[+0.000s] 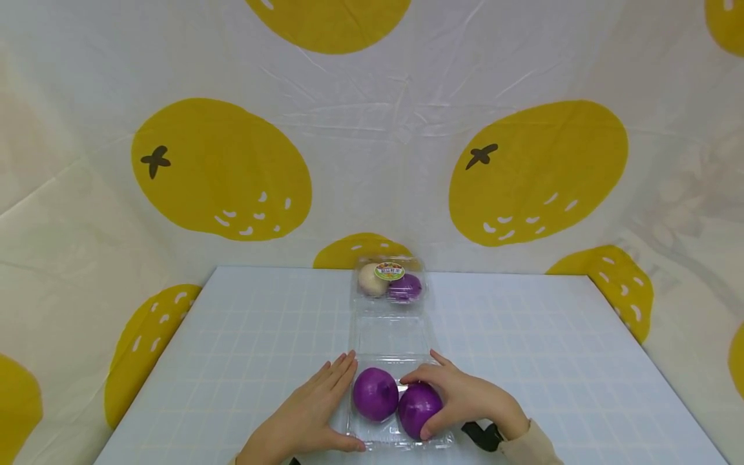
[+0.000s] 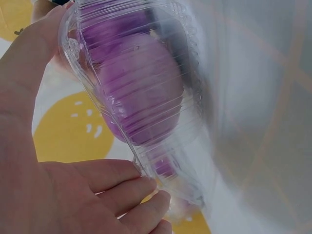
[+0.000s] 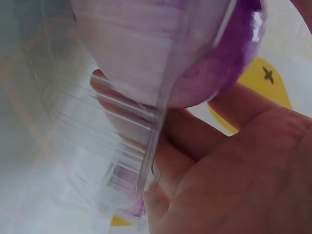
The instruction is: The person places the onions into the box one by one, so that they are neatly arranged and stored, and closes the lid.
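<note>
Near the front edge of the table in the head view, a clear plastic clamshell box lies with its lid folded back away from me. A purple onion sits in its left half. My right hand grips a second purple onion in the right half, thumb on the near side and fingers on the far side. In the right wrist view this onion shows partly through the clear wall. My left hand has its fingers straight, touching the box's left rim; the left wrist view shows its fingers against the plastic.
Behind the opened lid, at the table's back edge, stands a closed clear box with a label, holding a whitish round item and a purple one. The table has a pale grid cover. A fruit-print cloth hangs behind it.
</note>
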Action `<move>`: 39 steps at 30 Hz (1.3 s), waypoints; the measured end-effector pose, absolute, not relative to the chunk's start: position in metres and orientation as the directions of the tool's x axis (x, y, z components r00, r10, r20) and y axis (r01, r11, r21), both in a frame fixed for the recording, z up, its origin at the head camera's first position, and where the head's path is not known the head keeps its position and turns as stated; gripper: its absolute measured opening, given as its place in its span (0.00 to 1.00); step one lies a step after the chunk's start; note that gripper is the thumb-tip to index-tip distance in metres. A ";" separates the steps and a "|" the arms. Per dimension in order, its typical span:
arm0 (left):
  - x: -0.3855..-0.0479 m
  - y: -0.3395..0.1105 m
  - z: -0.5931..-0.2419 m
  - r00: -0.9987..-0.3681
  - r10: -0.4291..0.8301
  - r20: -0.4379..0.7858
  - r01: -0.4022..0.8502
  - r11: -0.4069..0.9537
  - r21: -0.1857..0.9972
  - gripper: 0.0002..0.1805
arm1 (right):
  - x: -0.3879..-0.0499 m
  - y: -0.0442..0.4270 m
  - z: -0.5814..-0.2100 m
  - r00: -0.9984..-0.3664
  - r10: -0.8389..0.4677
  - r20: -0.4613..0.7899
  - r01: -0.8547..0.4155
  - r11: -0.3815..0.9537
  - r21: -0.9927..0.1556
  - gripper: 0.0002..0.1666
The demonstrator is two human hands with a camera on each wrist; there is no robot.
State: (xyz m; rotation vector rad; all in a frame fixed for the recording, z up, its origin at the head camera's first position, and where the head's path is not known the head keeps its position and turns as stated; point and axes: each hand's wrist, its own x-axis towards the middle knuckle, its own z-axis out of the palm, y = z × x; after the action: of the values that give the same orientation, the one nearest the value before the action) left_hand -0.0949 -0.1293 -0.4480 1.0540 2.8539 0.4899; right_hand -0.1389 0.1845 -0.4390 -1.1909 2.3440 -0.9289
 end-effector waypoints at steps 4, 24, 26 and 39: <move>-0.095 -0.129 -0.448 -0.766 0.642 0.046 0.620 0.717 0.318 0.67 | -0.140 0.189 -0.436 -0.612 -0.790 0.019 -0.547 0.406 -0.732 0.37; -0.093 -0.130 -0.444 -0.763 0.643 0.070 0.631 0.715 0.301 0.67 | -0.164 0.205 -0.442 -0.804 -0.569 0.171 -0.324 0.179 -0.929 0.15; -0.093 -0.130 -0.445 -0.759 0.645 0.082 0.637 0.712 0.296 0.66 | -0.166 0.205 -0.445 -0.849 -0.491 0.192 -0.303 0.156 -0.940 0.16; -0.094 -0.129 -0.446 -0.753 0.651 0.089 0.645 0.706 0.292 0.66 | -0.172 0.205 -0.465 -0.973 -0.149 -0.175 0.193 -0.118 -0.974 0.32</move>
State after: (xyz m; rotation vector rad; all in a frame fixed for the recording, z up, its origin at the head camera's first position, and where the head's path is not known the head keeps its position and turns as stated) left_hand -0.0937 -0.1293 -0.4459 1.0954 2.8829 0.4812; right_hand -0.1724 0.2046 -0.4646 0.0500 1.9179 -2.1910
